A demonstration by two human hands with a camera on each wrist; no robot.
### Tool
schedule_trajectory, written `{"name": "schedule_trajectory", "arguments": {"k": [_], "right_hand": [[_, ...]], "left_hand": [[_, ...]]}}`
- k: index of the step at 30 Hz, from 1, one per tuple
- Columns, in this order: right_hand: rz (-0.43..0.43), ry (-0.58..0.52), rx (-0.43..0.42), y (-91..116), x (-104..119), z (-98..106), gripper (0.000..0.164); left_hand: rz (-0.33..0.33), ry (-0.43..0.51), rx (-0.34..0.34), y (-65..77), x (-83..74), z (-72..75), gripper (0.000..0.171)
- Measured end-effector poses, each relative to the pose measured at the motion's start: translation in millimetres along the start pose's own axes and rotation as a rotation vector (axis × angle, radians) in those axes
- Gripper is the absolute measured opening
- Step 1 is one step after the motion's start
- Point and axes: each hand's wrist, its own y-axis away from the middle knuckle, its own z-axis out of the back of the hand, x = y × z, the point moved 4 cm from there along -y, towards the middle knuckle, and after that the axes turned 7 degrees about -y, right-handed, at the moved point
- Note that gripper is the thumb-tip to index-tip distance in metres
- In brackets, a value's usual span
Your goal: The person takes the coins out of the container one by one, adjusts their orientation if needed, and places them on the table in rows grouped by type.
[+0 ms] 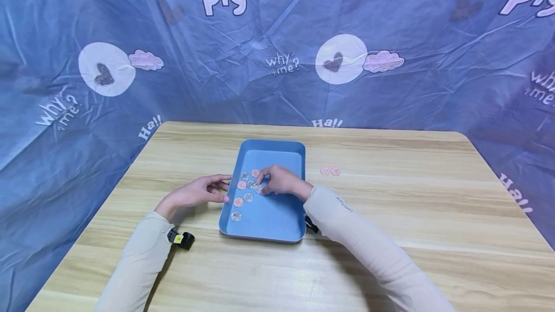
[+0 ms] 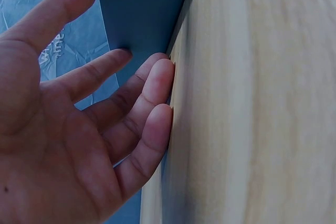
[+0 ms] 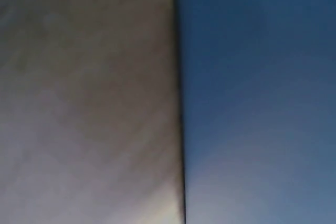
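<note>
A blue rectangular tray (image 1: 277, 220) lies on the table, with several silver and copper-pink coins along its left part. My right hand (image 1: 282, 180) reaches over the tray's right wall and pinches a silver coin (image 1: 258, 188) between thumb and index finger, low over the tray floor. Beside it lie another silver coin (image 1: 251, 184) and a pink coin (image 1: 241, 185). My left hand (image 1: 201, 191) is at the tray's left side, fingers loosely bent and fingertips against the outer wall (image 2: 142, 9). The right wrist view shows only blurred surfaces; that hand is hidden there.
Two pink coins (image 1: 330, 171) lie side by side on the wooden table (image 1: 412, 196), right of the tray. A printed blue cloth (image 1: 260, 95) hangs behind the table and along its sides.
</note>
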Motion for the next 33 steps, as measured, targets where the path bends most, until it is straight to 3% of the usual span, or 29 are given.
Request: {"name": "schedule_trajectory", "arguments": {"k": [23, 33], "right_hand": [[0.062, 0.036, 0.089, 4.6, -0.7, 1.9, 0.018], [0.143, 0.11, 0.051, 10.2, -1.2, 3.5, 0.019]], "left_hand": [[0.022, 0.002, -0.007, -0.3, 1.9, -1.2, 0.078], [-0.002, 0.0, -0.004, -1.1, 1.8, -0.6, 0.077]]}}
